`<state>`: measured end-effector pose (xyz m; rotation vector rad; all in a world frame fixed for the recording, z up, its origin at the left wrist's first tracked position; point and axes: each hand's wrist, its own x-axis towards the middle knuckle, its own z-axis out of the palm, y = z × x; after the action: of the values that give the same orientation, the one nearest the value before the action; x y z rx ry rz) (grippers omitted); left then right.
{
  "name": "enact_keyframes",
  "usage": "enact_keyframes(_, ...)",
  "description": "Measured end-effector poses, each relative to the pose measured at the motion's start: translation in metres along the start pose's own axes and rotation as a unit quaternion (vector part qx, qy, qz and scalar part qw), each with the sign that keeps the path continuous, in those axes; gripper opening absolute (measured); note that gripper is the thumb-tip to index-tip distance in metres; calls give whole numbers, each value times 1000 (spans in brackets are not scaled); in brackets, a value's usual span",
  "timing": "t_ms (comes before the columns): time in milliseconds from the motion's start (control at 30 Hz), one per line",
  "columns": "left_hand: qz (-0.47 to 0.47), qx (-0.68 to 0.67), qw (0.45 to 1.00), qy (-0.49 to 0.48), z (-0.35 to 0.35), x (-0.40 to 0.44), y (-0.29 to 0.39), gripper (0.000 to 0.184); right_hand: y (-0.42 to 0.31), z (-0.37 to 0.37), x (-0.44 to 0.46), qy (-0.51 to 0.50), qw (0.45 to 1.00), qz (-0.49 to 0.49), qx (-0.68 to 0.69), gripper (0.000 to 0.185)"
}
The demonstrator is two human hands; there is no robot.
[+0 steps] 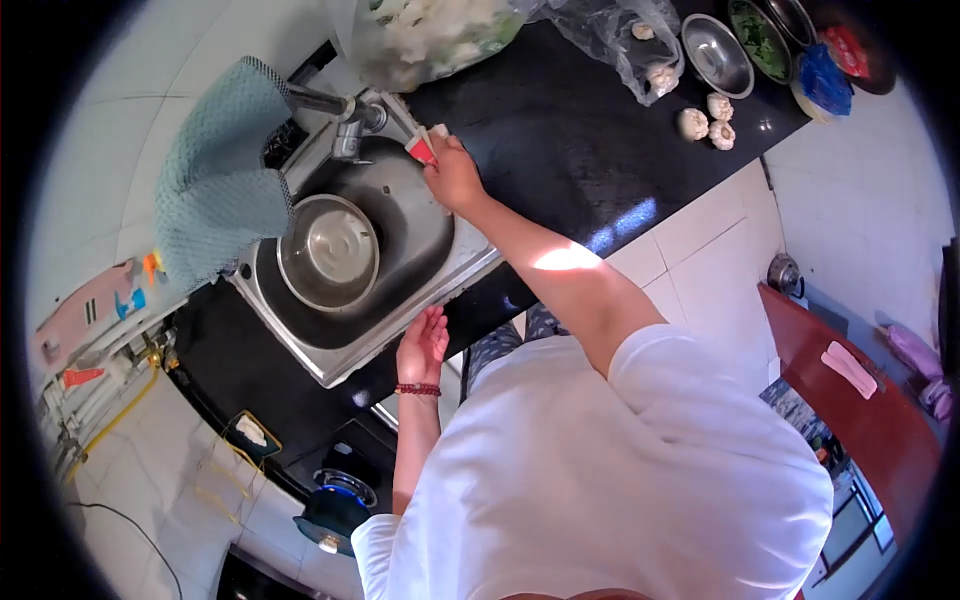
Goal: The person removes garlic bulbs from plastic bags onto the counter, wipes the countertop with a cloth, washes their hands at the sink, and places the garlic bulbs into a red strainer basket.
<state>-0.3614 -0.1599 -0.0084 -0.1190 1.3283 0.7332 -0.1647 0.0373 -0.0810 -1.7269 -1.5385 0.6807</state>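
Observation:
At the far right corner of the sink, my right hand [455, 176] is closed around a small red-and-white item [422, 149], perhaps a packet; my fingers cover part of it. My left hand [424, 345], with a dark red bead bracelet at the wrist, is held palm up by the sink's front edge. Its fingers are loosely curved and nothing lies in them. Inside the metal sink [415, 215] rests a round steel bowl [290, 262] with what looks like a little water. The metal faucet [349, 140] stands behind the bowl.
A blue-green textured cloth [215, 175] hangs beside the faucet. Garlic bulbs [693, 124], a steel bowl [717, 56] and a bag of pale vegetables [435, 40] sit on the black counter [540, 110]. At lower left, a blue burner flame [348, 486] burns near a dark pot [330, 520].

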Motion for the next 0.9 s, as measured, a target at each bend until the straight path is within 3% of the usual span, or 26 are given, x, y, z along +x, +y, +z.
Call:
enact_keyframes(67,-1,-4,1000,-8,-3,6,1,25,2,-22,4,18,998,-12,51,40)
enact_keyframes(133,-3,-8,1000,-27,-9,20,4,25,-10,-100,-9,36,998,-36,46,43)
enact_keyframes(333,-3,6,998,-56,15,35,20,23,89,-251,-69,173,958,53,-220,51)
enact_keyframes(400,-5,11,998,-65,21,36,22,22,140,-226,-74,120,924,205,-301,60)
enact_keyframes(467,-8,8,999,-49,26,34,21,22,140,-204,-44,132,916,198,-323,65)
enact_keyframes(500,-11,6,999,-43,27,33,18,23,142,-200,-22,99,923,161,-335,60)
enact_keyframes(533,-14,5,999,-38,26,31,17,23,135,-192,7,90,922,191,-325,57)
enact_keyframes(633,-16,2,999,-34,21,34,14,23,134,-163,81,152,937,57,-308,50)
enact_keyframes(667,-16,0,1000,-24,18,32,13,24,127,-154,99,111,939,94,-312,45)
enact_keyframes(833,-12,-48,999,-4,13,27,13,23,98,-105,111,44,944,42,-325,39)
enact_keyframes(900,-14,-52,999,-1,9,26,13,23,91,-58,94,42,945,-27,-324,48)
